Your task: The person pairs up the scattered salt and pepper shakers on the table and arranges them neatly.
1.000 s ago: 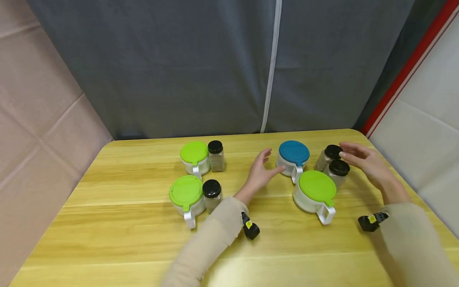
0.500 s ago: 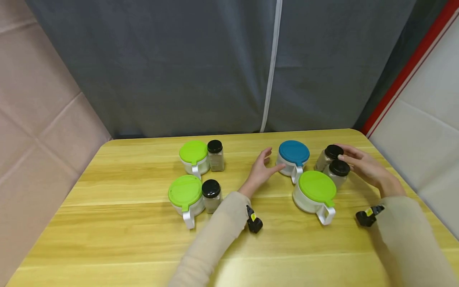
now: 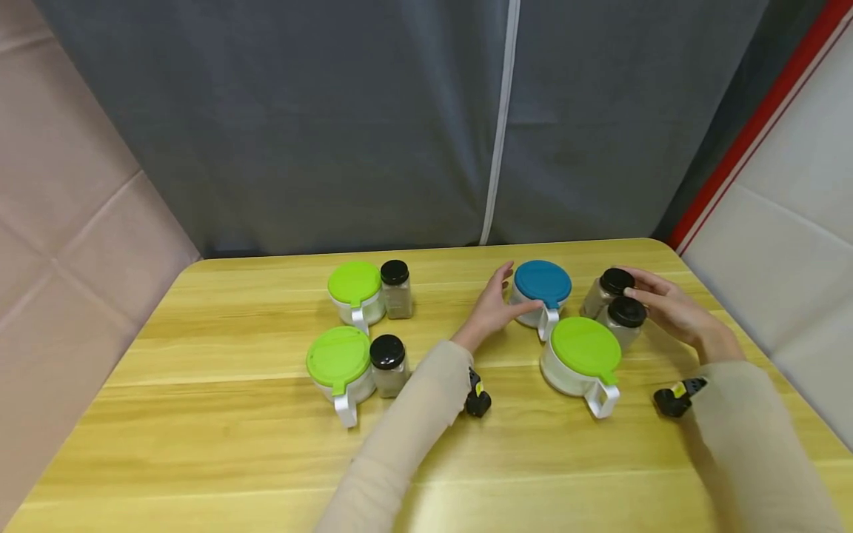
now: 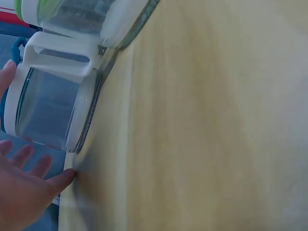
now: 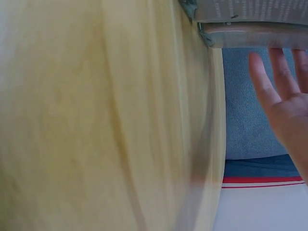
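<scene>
A clear seasoning jar with a blue lid [image 3: 543, 281] and white handle stands right of centre. My left hand [image 3: 491, 309] is at its left side, thumb spread in front and fingers behind; whether the thumb touches it I cannot tell. In the left wrist view, the fingers [image 4: 42, 166] are spread beside the jar's glass. My right hand [image 3: 673, 309] is at the right of two black-capped spice bottles, a rear one [image 3: 608, 290] and a front one [image 3: 623, 320]. Its fingertips reach the rear bottle's cap region; contact is unclear. The right wrist view shows fairly straight fingers [image 5: 262, 79].
A green-lidded jar [image 3: 583, 357] stands close in front of the blue-lidded one. On the left are two more green-lidded jars [image 3: 355, 284] [image 3: 338, 360], each with a black-capped bottle [image 3: 397, 292] [image 3: 389, 374] beside it. A grey curtain [image 3: 333, 133] hangs behind the wooden table [image 3: 200, 444].
My left hand has come slightly nearer the blue-lidded jar. My right hand has shifted a little left, closer to the spice bottles. The jars and bottles keep their places.
</scene>
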Demonstrator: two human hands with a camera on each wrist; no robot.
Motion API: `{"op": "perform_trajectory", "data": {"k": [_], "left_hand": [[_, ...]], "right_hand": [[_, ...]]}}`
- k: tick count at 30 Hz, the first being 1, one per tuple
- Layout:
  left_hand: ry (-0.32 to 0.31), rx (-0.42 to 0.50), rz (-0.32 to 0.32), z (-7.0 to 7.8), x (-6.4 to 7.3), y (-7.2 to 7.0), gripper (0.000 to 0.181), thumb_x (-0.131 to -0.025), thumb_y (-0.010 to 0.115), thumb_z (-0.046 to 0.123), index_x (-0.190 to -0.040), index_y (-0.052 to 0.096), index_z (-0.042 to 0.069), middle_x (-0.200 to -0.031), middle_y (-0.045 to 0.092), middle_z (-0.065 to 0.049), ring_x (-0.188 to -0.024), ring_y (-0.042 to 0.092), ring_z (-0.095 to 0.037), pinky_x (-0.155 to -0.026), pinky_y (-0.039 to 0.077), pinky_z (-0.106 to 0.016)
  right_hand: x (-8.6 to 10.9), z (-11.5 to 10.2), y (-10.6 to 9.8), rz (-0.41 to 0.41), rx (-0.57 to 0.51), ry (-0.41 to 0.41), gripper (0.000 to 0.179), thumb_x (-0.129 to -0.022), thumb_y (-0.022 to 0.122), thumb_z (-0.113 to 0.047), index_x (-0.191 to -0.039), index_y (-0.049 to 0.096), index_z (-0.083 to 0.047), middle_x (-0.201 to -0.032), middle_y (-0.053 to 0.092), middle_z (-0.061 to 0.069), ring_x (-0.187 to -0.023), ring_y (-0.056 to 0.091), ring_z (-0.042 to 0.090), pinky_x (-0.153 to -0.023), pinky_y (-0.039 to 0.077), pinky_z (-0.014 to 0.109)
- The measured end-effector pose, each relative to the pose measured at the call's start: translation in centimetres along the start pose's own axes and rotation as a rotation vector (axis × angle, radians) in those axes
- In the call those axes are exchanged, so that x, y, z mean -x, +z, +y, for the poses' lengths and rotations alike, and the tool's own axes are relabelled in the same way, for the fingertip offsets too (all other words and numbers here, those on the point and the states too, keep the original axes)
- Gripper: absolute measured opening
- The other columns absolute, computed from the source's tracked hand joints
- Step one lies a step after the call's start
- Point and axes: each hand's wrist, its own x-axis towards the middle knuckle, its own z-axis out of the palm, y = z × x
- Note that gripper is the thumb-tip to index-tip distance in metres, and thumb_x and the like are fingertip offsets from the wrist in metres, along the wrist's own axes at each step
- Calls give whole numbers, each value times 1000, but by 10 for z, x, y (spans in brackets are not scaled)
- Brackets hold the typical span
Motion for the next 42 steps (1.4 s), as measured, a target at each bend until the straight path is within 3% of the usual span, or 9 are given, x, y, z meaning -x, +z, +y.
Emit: {"op": "perform_trajectory", "data": {"k": [7, 13, 19, 28, 36, 42], "left_hand": [[63, -102, -76, 9, -7, 0, 93, -75, 75, 33, -147, 17, 20, -147, 25, -1, -131, 28, -16, -103, 29, -35], [96, -135, -144, 12, -10, -1, 97, -74, 76, 32, -147, 14, 22, -149, 20, 1, -134, 21, -15, -105, 23, -37], [132, -190, -215, 11, -14, -4, 98, -74, 77, 31, -147, 13, 22, -149, 19, -2, -134, 20, -17, -106, 22, -37], [135, -322, -194, 14, -15, -8, 97, -71, 77, 38, -146, 20, 19, -140, 30, -8, -125, 33, -20, -101, 31, -36], [139, -248, -187, 11, -17, -4, 94, -70, 79, 35, -142, 24, 12, -141, 35, -7, -123, 38, -18, -100, 32, -32], [147, -237, -149, 5, -14, -6, 93, -69, 79, 37, -141, 27, 12, -139, 38, -7, -122, 40, -19, -99, 34, -34]], "right_hand": [[2, -1, -1, -26, -22, -7, 41, -98, 39, -4, -133, 45, -24, -122, 48, -13, -111, 42, -2, -82, 36, 14], [4, -1, -3, -17, -53, -26, 39, -97, 37, 0, -127, 49, -22, -118, 52, -10, -108, 46, 1, -83, 37, 14], [5, -2, -2, 6, -4, -19, 37, -97, 39, -1, -126, 49, -21, -118, 52, -10, -106, 47, 2, -82, 37, 13], [4, -5, 2, -10, 37, -43, 38, -97, 41, -3, -129, 48, -21, -118, 52, -11, -105, 49, 1, -84, 39, 13], [3, -7, 3, 5, 62, -22, 37, -96, 42, -2, -124, 50, -24, -115, 55, -12, -104, 50, 1, -83, 41, 13], [3, -9, 7, 99, 230, 68, 30, -95, 48, -10, -120, 50, -27, -110, 54, -17, -99, 49, -1, -80, 41, 12]]}}
